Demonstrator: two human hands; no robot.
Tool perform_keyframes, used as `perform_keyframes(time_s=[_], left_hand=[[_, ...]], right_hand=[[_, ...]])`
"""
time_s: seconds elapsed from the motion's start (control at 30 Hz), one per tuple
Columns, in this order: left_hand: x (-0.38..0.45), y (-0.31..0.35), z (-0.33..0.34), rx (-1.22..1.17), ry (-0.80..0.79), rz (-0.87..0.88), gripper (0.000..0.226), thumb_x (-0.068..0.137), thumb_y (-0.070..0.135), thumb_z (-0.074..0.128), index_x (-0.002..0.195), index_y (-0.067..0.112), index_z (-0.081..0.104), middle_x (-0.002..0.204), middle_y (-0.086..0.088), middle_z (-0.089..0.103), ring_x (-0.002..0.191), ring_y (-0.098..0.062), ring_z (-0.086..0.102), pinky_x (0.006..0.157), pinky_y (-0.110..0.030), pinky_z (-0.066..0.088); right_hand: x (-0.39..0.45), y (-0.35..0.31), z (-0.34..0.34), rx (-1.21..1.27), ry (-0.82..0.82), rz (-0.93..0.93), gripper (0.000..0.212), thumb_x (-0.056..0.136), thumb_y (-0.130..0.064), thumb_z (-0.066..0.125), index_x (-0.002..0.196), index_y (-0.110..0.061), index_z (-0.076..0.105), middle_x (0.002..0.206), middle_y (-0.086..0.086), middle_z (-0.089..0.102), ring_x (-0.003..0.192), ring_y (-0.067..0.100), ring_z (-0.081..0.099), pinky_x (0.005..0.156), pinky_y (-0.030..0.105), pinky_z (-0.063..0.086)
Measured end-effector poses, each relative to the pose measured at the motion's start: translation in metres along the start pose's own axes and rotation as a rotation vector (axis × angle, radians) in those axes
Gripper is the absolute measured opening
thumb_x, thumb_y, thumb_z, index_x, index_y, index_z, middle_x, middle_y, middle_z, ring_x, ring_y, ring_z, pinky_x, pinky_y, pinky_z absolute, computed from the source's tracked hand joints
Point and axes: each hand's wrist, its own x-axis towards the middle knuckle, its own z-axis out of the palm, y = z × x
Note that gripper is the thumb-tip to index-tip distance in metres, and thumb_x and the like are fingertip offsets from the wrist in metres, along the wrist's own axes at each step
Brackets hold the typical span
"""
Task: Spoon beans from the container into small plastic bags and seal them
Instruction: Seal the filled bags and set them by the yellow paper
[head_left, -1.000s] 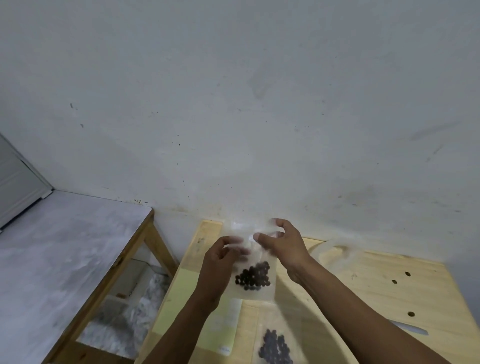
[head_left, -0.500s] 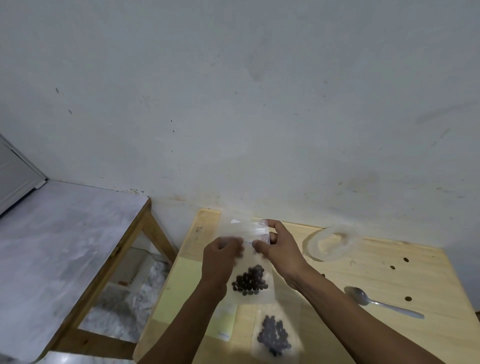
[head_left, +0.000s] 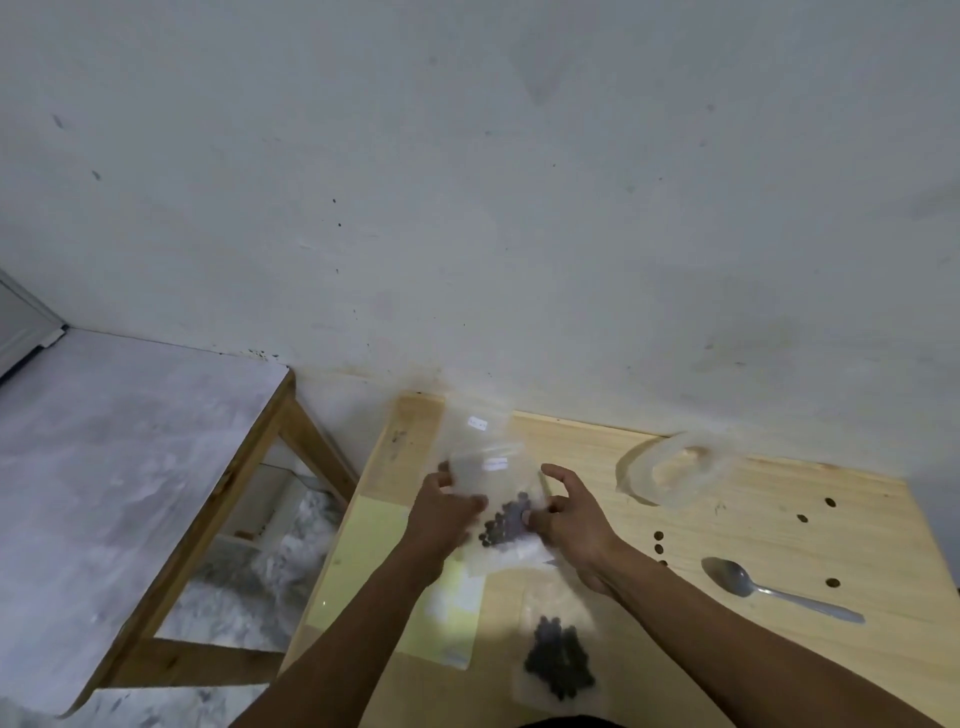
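A small clear plastic bag (head_left: 496, 480) with dark beans (head_left: 506, 521) in its lower part is held low over the wooden table (head_left: 727, 649). My left hand (head_left: 444, 512) grips its left edge and my right hand (head_left: 569, 514) pinches its right side with thumb and fingers. A second bag of dark beans (head_left: 558, 657) lies flat on the table nearer to me. The clear plastic container (head_left: 672, 470) stands at the back right. A metal spoon (head_left: 769, 587) lies on the table right of my right arm. Another empty clear bag (head_left: 470, 423) lies behind the held one.
A yellow-green sheet (head_left: 374, 566) lies on the table's left part under my left arm. Several loose beans (head_left: 815, 512) are scattered near the spoon. A grey-topped wooden table (head_left: 130, 467) stands to the left, with a gap between. A white wall rises right behind.
The view has tilted down, bringing the spoon and the near bag into sight. Both hands have lowered the bag toward the table, and my right hand has slid down its right side.
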Motion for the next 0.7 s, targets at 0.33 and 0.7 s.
perform_keyframes(time_s=[0.33,0.7], left_hand=[[0.056,0.000,-0.013,0.504,0.148,0.284,0.050,0.085,0.028,0.074,0.129,0.017,0.053,0.110,-0.001,0.060,0.103,-0.021,0.058,0.087,-0.032,0.048],[0.100,-0.004,-0.013,0.745,0.205,0.211,0.072,0.081,0.050,0.069,0.139,0.016,0.042,0.137,-0.009,0.052,0.123,-0.033,0.050,0.096,-0.045,0.045]], right_hand=[[0.059,-0.008,0.032,0.087,0.023,0.161,0.074,0.088,0.006,0.063,0.148,-0.021,0.030,0.081,0.007,0.054,0.060,0.015,0.049,0.044,0.022,0.041],[0.096,-0.023,0.049,-0.021,-0.092,0.213,0.097,0.082,-0.014,0.072,0.156,-0.030,0.011,0.134,0.004,0.055,0.072,0.008,0.049,0.052,0.017,0.043]])
